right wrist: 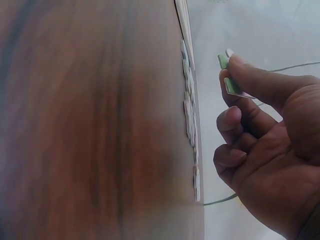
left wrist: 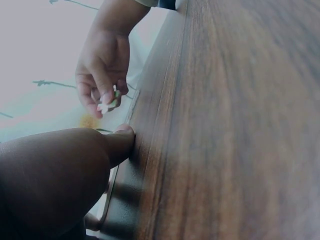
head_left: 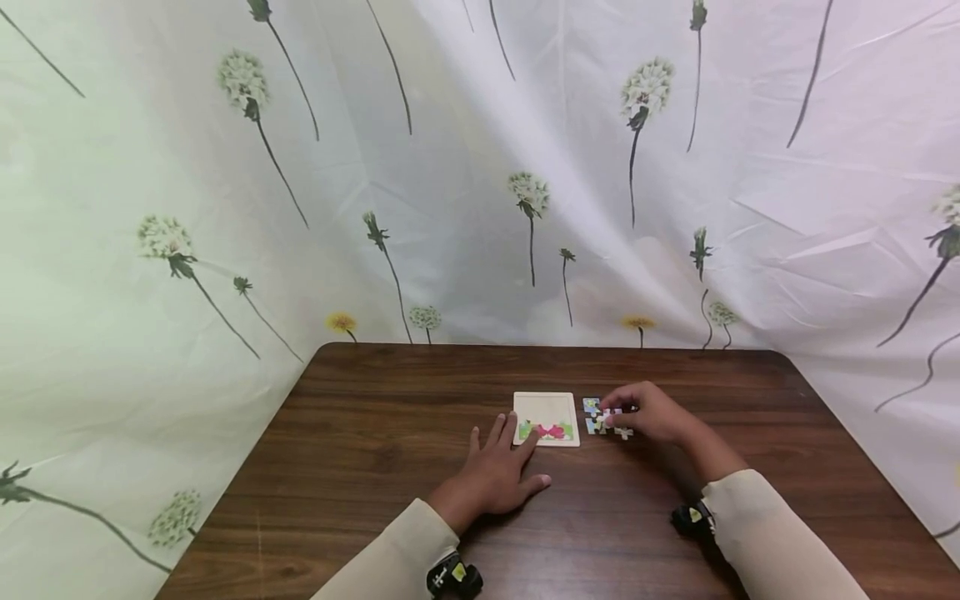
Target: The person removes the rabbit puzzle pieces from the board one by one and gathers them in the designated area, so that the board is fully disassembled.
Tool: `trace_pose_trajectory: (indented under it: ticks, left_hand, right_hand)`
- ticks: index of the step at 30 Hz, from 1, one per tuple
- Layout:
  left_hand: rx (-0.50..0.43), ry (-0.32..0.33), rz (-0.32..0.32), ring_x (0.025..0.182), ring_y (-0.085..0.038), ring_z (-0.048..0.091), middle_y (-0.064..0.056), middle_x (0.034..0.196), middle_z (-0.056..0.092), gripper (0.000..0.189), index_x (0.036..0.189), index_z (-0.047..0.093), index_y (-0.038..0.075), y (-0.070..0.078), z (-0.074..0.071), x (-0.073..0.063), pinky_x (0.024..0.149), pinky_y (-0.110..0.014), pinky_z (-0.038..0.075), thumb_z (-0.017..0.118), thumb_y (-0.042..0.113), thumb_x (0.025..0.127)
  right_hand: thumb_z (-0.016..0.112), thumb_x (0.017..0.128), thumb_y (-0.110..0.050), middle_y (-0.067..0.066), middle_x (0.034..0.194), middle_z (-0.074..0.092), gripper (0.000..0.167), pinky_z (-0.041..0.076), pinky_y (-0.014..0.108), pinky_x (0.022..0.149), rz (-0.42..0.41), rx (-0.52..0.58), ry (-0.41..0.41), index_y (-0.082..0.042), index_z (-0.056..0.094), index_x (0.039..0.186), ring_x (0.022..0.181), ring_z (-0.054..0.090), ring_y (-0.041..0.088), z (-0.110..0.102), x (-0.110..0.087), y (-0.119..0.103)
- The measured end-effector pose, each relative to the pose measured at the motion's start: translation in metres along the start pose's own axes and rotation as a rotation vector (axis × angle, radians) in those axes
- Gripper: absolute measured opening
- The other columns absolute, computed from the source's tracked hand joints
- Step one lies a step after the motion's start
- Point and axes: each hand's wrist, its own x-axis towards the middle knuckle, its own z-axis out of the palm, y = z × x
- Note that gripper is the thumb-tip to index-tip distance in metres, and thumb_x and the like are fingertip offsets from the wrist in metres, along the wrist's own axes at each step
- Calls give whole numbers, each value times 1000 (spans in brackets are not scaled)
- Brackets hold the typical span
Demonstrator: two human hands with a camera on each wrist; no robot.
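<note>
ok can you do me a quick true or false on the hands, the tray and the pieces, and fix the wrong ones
1. The right hand pinches a piece. True.
2. The left hand has its fingers spread, reaching onto the tray. True.
3. The tray is filled right up to its far side. False: its far part is bare, with a coloured strip along the near side only.
4. Loose pieces lie on the table, to the right of the tray. True.
5. The loose pieces are nearer the left hand than the right. False: they lie just by the right hand's fingers.
</note>
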Motion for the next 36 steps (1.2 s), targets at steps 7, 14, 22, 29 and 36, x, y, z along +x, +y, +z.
trace_pose_trajectory:
  ticks: [7, 14, 22, 29, 36]
  left_hand:
    - [-3, 0, 5, 172, -37, 15, -17, 184, 17, 80, 174, 33, 30, 0, -1, 0, 132, -73, 15, 52, 70, 107]
    - [-4, 6, 12, 172, -37, 14, -17, 184, 17, 80, 174, 33, 30, 0, 0, 0, 132, -74, 15, 52, 69, 107]
    - [-2, 8, 4, 172, -38, 15, -17, 184, 18, 79, 173, 34, 29, 0, 0, 0, 132, -74, 16, 53, 68, 107]
    - [0, 6, 4, 172, -38, 15, -17, 184, 17, 80, 174, 33, 29, -1, 3, 0, 132, -74, 16, 52, 69, 107]
    - [10, 11, 12, 172, -38, 15, -17, 184, 18, 80, 174, 33, 29, -2, 2, 0, 131, -74, 16, 52, 69, 107]
  right_hand:
    - [81, 99, -11, 2, 99, 80, 14, 51, 26, 75, 7, -25, 36, -7, 84, 112, 85, 61, 7, -7, -11, 4]
    - [80, 100, -11, 0, 96, 78, 11, 51, 27, 77, -12, -37, 63, -9, 83, 109, 85, 61, 4, -11, -20, 15]
    - [80, 100, -11, 0, 96, 76, 9, 51, 26, 74, 23, -26, 119, -10, 83, 108, 84, 61, 4, -15, -28, 23]
    - [77, 101, -9, 6, 98, 76, 10, 51, 27, 72, 66, 4, 132, -5, 82, 110, 83, 61, 7, -17, -29, 26]
    - [75, 103, -7, 5, 100, 77, 9, 52, 27, 76, 108, -42, 152, -6, 82, 108, 88, 62, 9, -18, -32, 23]
